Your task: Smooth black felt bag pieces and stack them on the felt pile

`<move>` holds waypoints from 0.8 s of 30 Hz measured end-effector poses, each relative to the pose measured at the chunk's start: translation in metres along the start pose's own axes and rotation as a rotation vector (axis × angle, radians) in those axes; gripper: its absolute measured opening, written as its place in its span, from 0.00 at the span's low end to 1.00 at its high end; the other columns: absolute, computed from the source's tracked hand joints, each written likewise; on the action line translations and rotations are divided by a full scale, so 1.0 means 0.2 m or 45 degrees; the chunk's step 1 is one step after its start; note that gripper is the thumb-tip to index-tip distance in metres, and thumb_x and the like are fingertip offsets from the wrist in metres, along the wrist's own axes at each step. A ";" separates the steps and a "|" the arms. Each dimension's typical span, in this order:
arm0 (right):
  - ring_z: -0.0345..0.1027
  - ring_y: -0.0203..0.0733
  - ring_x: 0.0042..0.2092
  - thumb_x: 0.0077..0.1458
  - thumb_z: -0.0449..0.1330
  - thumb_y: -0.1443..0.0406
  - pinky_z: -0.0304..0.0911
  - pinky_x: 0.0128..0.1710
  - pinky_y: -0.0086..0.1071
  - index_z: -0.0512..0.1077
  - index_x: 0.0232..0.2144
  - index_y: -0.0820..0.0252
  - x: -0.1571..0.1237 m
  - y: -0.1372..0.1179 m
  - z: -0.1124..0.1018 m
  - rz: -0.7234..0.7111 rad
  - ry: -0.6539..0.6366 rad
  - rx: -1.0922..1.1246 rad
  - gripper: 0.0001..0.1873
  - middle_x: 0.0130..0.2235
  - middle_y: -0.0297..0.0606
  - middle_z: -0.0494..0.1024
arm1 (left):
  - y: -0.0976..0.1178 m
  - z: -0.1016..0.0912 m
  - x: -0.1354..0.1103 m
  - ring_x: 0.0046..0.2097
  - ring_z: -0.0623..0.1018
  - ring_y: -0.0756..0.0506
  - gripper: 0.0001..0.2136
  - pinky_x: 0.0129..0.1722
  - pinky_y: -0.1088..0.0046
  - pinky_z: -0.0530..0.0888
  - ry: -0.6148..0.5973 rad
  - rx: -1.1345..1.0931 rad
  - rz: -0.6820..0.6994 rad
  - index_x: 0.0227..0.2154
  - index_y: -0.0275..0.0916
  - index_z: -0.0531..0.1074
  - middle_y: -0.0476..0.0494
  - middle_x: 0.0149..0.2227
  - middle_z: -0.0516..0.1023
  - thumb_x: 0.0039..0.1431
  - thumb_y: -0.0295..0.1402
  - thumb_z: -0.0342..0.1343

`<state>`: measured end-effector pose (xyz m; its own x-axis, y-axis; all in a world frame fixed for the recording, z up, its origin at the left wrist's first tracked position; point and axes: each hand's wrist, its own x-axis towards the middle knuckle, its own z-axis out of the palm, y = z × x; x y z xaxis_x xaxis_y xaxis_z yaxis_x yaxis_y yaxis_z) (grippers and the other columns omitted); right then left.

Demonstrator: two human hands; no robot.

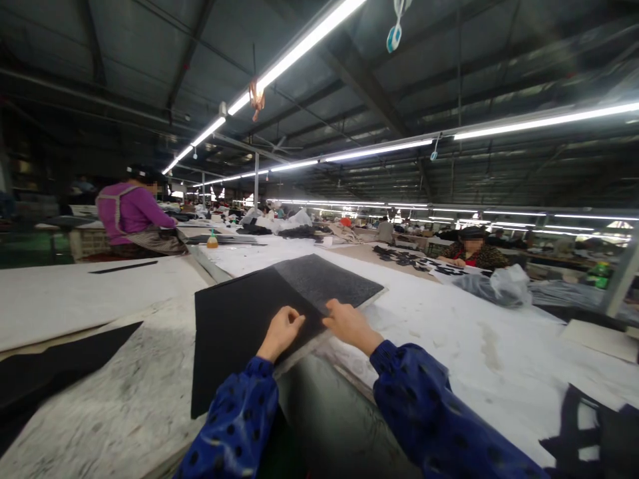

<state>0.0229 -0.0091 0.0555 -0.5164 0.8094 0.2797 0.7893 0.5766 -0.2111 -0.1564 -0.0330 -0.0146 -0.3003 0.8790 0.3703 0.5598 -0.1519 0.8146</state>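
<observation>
A large matte black sheet [234, 326] lies across the edge of the white worktop in front of me, its left part reaching over a stained grey-white board. It meets a greyer, shinier dark sheet [334, 276] along a slanting line. My left hand [283, 330] is over the black sheet, thumb and forefinger curled into a pinch; whatever may be between them is too small to make out. Close to its right, my right hand [351, 324] has its fingers closed at the black sheet's near right corner, where the two sheets meet. Blue dotted sleeves cover both my forearms.
Black cut-out pieces [594, 426] lie at the lower right. A small bottle of yellowish liquid [212, 239] stands beyond the sheets. A person in purple [137, 213] works at the left; another person [469, 251] sits across the table. Clear plastic [512, 286] lies at right.
</observation>
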 end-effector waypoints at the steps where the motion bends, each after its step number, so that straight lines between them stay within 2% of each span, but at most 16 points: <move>1: 0.70 0.47 0.45 0.54 0.55 0.65 0.61 0.40 0.35 0.66 0.48 0.61 0.01 0.02 0.02 0.025 0.021 0.024 0.17 0.41 0.43 0.77 | 0.02 0.00 -0.01 0.33 0.71 0.47 0.10 0.34 0.71 0.67 -0.015 0.134 0.054 0.29 0.37 0.67 0.47 0.30 0.71 0.50 0.40 0.54; 4: 0.69 0.44 0.47 0.56 0.50 0.69 0.61 0.43 0.33 0.66 0.47 0.61 0.04 0.11 0.05 0.057 0.134 0.063 0.16 0.42 0.40 0.77 | 0.08 0.02 -0.05 0.40 0.71 0.44 0.09 0.38 0.69 0.67 -0.066 0.524 0.190 0.30 0.37 0.68 0.44 0.36 0.72 0.50 0.38 0.56; 6: 0.68 0.42 0.47 0.58 0.48 0.69 0.60 0.44 0.32 0.67 0.47 0.60 0.04 0.16 0.07 0.069 0.227 0.095 0.15 0.44 0.40 0.76 | 0.12 0.04 -0.06 0.43 0.70 0.43 0.05 0.39 0.69 0.66 -0.089 0.732 0.256 0.30 0.37 0.69 0.41 0.38 0.72 0.54 0.32 0.51; 10: 0.66 0.41 0.48 0.60 0.46 0.69 0.59 0.47 0.33 0.66 0.48 0.62 0.02 0.23 0.12 0.016 0.388 0.146 0.16 0.45 0.40 0.75 | 0.13 0.07 -0.05 0.42 0.71 0.43 0.10 0.37 0.69 0.66 -0.096 0.951 0.346 0.31 0.35 0.69 0.39 0.38 0.72 0.58 0.26 0.42; 13: 0.64 0.41 0.47 0.58 0.47 0.72 0.58 0.49 0.34 0.67 0.48 0.62 0.01 0.24 0.17 -0.051 0.460 0.172 0.17 0.44 0.40 0.75 | 0.10 0.08 -0.03 0.40 0.72 0.45 0.08 0.36 0.71 0.66 -0.060 0.870 0.221 0.30 0.36 0.69 0.41 0.36 0.72 0.57 0.27 0.44; 16: 0.63 0.41 0.47 0.56 0.49 0.74 0.57 0.48 0.35 0.68 0.47 0.60 0.00 0.22 0.20 -0.206 0.513 0.143 0.18 0.43 0.39 0.75 | 0.06 0.07 0.01 0.37 0.73 0.47 0.07 0.35 0.73 0.65 -0.025 0.620 0.034 0.28 0.37 0.69 0.43 0.34 0.73 0.56 0.28 0.46; 19: 0.60 0.44 0.47 0.55 0.52 0.73 0.57 0.45 0.36 0.68 0.47 0.56 -0.01 0.21 0.22 -0.368 0.522 0.012 0.17 0.43 0.37 0.74 | 0.02 0.05 0.03 0.35 0.73 0.47 0.07 0.34 0.74 0.65 -0.026 0.394 -0.026 0.27 0.36 0.70 0.44 0.33 0.74 0.55 0.29 0.47; 21: 0.60 0.44 0.46 0.55 0.55 0.70 0.56 0.44 0.37 0.68 0.47 0.54 -0.01 0.21 0.22 -0.370 0.508 -0.069 0.16 0.43 0.37 0.73 | 0.01 0.05 0.04 0.34 0.73 0.48 0.07 0.33 0.74 0.65 -0.041 0.325 -0.011 0.26 0.36 0.70 0.44 0.32 0.74 0.54 0.29 0.48; 24: 0.60 0.44 0.44 0.54 0.59 0.65 0.55 0.43 0.37 0.69 0.44 0.57 0.00 0.20 0.23 -0.265 0.533 -0.137 0.14 0.42 0.39 0.72 | -0.01 0.06 0.04 0.33 0.72 0.48 0.07 0.32 0.75 0.65 -0.057 0.304 0.039 0.25 0.36 0.71 0.44 0.31 0.74 0.53 0.29 0.49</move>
<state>0.0389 0.0196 0.0039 -0.5065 0.5506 0.6636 0.7245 0.6890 -0.0187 -0.1513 -0.0199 -0.0175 -0.2489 0.8957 0.3685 0.7362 -0.0722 0.6729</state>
